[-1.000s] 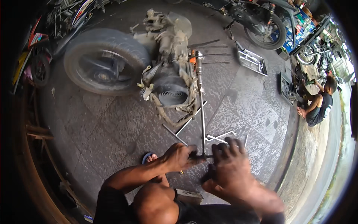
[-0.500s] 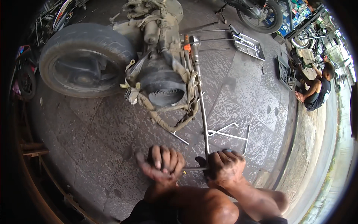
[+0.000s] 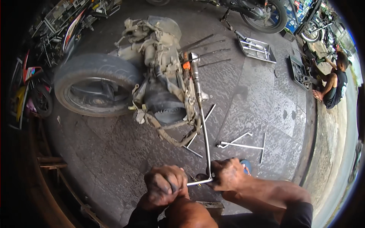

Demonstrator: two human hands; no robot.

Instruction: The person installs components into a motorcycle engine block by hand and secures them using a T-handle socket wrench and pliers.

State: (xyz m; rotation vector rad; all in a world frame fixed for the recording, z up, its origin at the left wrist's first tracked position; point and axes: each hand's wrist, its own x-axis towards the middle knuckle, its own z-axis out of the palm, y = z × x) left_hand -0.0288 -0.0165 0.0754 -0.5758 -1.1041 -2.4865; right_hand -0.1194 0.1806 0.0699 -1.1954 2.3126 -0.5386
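A long silver L-shaped socket wrench (image 3: 205, 136) runs from the dirty engine unit (image 3: 156, 72) toward me, its far end beside an orange part (image 3: 186, 62). My left hand (image 3: 165, 184) is closed round its short arm. At the bend, my right hand (image 3: 228, 174) is wrapped about the rod, fingers partly hidden. The engine unit lies on the floor with a wheel and tyre (image 3: 99, 62) attached at its left. A black rubber duct (image 3: 169, 114) faces me, with a taped cable loop (image 3: 173, 140) hanging round it.
T-handle wrenches (image 3: 243, 145) lie on the tiles to the right, and another T-shaped tool (image 3: 194, 144) lies near the cable loop. Farther off are a metal tray of tools (image 3: 256, 51), an open toolbox (image 3: 298, 72), parked motorcycles (image 3: 266, 17) and a seated person (image 3: 334, 81).
The view has shifted, so the engine unit sits lower in it. My left hand's fingers, looser before, have closed into a fist on the wrench's short arm. My right hand stays at the bend.
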